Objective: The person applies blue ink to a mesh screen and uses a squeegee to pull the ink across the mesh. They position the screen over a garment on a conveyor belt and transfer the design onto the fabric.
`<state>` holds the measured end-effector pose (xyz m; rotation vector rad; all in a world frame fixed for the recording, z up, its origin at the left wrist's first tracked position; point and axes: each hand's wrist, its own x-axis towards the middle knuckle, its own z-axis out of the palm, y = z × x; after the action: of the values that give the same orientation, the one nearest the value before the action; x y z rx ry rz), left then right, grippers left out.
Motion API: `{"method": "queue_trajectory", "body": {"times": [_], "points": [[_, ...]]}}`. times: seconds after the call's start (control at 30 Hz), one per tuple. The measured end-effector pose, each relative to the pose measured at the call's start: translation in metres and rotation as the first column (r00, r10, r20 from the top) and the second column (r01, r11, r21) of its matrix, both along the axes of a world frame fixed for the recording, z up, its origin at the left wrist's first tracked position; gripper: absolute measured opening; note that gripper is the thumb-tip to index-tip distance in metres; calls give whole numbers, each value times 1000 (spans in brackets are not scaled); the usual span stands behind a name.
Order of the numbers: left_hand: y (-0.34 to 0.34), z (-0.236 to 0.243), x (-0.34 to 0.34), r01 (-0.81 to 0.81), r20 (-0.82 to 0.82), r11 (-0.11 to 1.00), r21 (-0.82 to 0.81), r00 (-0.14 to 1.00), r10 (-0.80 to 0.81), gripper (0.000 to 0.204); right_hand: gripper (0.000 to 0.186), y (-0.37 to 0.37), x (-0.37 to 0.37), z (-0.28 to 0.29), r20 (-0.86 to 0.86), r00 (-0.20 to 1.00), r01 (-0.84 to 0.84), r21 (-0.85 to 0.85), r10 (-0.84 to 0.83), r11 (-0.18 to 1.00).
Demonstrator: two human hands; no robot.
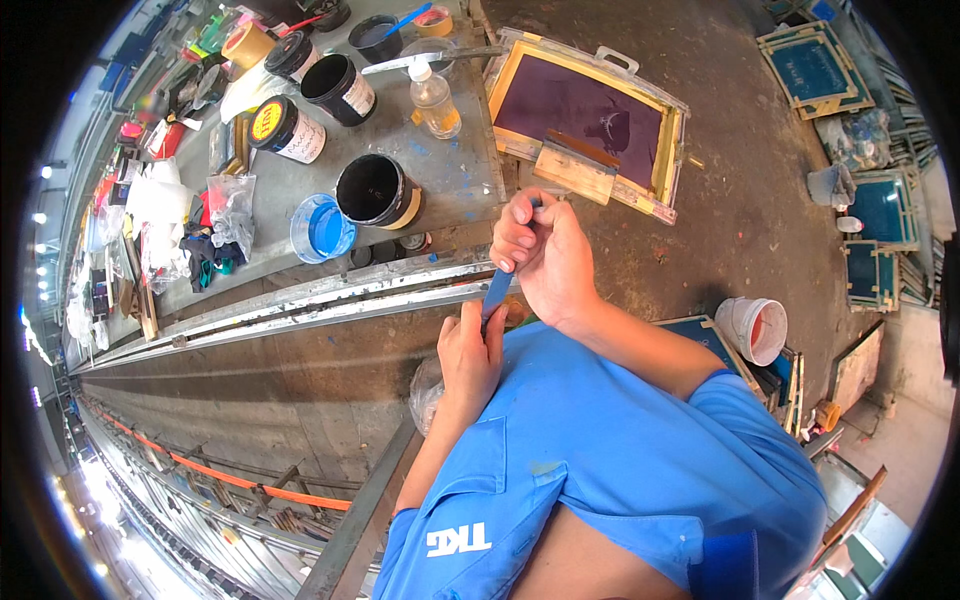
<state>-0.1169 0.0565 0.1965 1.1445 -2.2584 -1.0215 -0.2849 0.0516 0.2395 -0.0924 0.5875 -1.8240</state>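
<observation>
One wide, open black tub is standing near the edge of one grey table. Below and to the right of this tub, two bare hands are holding one blue strip in the air. The left hand is pinching the strip's lower end between thumb and fingers; the right hand is curling its fingers around the upper end, nearer the tub's level. Just left of the tub, one clear cup is holding blue paint. Beyond the tub, four more black tubs are standing in a loose group, one carrying one blue stick. To the tub's upper right, one clear bottle is holding amber liquid. Farther right of the tub, one yellow-edged frame is lying with one wooden squeegee resting across its lower edge. Well to the right and lower, one white bucket is tipping sideways.
</observation>
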Motion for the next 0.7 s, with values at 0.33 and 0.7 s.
{"method": "queue_trajectory", "body": {"times": [0.33,0.7], "points": [[-4,9,-4,-27,-230,950,312,968,103,16,38,-2,-4,0,-306,952,24,48,-9,999],[-20,15,2,93,-356,699,709,903,242,13,20,50,-65,-42,-720,215,-162,639,659,751]]}}
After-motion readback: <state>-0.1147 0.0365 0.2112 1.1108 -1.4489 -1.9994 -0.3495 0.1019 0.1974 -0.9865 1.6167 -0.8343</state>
